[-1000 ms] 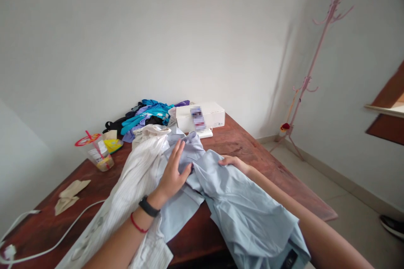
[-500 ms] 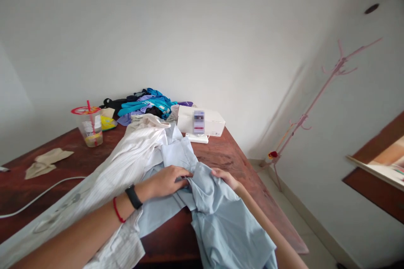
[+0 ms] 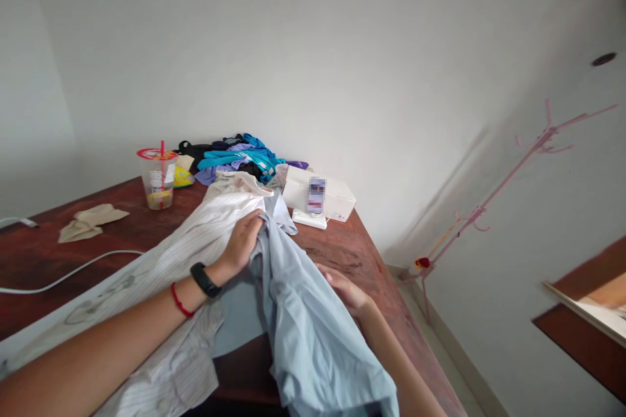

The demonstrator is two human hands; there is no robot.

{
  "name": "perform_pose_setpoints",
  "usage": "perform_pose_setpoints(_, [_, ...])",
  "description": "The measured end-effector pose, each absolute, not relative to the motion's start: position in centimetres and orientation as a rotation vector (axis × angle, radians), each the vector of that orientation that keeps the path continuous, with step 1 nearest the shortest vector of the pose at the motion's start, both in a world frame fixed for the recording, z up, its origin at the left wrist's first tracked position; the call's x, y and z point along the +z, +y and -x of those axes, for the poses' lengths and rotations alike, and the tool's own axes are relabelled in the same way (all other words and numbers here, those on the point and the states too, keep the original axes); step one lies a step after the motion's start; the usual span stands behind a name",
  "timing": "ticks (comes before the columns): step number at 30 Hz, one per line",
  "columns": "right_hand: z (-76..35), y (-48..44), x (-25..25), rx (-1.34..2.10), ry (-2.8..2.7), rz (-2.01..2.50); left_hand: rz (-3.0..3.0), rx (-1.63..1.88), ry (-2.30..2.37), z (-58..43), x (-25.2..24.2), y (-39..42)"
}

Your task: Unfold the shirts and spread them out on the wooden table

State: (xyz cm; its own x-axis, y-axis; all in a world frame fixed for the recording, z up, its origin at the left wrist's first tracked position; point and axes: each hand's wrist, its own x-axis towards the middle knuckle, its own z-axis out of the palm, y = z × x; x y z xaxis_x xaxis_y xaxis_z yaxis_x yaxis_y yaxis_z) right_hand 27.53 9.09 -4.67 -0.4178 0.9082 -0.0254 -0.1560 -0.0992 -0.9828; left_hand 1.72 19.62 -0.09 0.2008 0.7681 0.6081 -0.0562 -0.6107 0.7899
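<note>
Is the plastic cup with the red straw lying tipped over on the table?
No, the cup stands upright on the table, beyond the striped shirt.

One camera only, worn on the person's head, looking forward and down along both forearms. It sits close above the hands, tilted sideways, taking in the bench [image 3: 342,247] beyond them and the wall behind.
</note>
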Motion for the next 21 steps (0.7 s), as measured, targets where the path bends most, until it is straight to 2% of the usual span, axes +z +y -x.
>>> perform_pose_setpoints(4, [-28.1,8.8,-5.7,1.803,-1.375,0.871,-1.433,1.79,1.0,-0.5,-0.6,23.1])
perform_pose_setpoints(9, [-28.6,9.1,-6.3,1.932,-1.424,0.873,-1.321,1.782,1.136,-0.2,-2.2,25.8])
perform_pose_setpoints(11, [-28.5,9.3,-6.2,1.936,-1.492,0.826,-1.48,1.817,1.103,-0.6,-2.3,25.3])
perform_pose_setpoints(15, [-28.1,9.8,-6.3,1.882,-1.599,0.861,-2.164,1.893,0.96,-1.5,-1.6,22.3])
perform_pose_setpoints(18, [-28.0,10.1,-6.6,1.799,-1.555,0.972,-2.499,1.706,0.838,-2.0,-1.5,20.4])
perform_pose_setpoints(21, [-28.0,10.2,-6.5,1.649,-1.403,0.98,-2.734,1.239,0.662,-2.2,-2.3,19.8])
